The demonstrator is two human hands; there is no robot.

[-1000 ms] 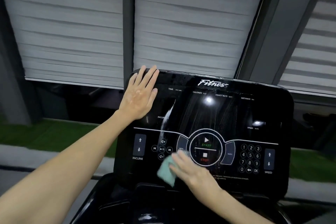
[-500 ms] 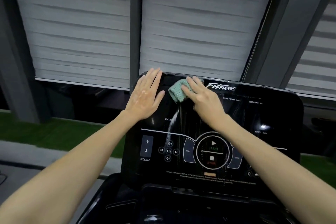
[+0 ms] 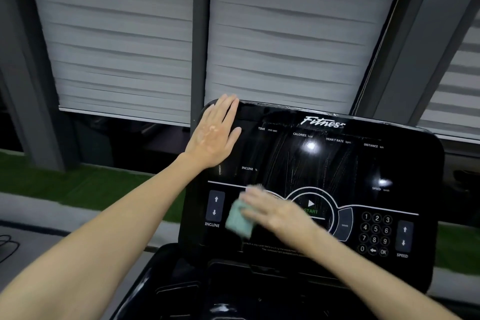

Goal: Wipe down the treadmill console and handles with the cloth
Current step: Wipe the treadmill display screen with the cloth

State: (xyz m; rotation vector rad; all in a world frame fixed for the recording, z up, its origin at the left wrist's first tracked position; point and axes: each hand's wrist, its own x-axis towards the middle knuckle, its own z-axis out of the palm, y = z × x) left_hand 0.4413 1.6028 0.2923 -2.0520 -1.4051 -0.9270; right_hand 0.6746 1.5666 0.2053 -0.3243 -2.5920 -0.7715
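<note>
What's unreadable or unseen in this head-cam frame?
Head view: right hand and cloth motion-blurred; grip unclear.
Controls on the console beneath them: covered by hand and cloth.
Head view: fine print at the console's lower edge is too small and blurred.
Head view: handles not visible; the bottom frame edge cuts the machine off.

Console (image 3: 363, 163) at centre, blinds (image 3: 285, 34) behind it, tray (image 3: 233, 293) before it. Left hand (image 3: 213, 138) lies flat on the console's upper left corner. Right hand (image 3: 275, 213) lies on the cloth (image 3: 237, 221) on the lower panel, between the incline buttons (image 3: 215, 206) at left and the start button (image 3: 310, 204) at right. Keypad (image 3: 375, 234) sits at lower right.
</note>
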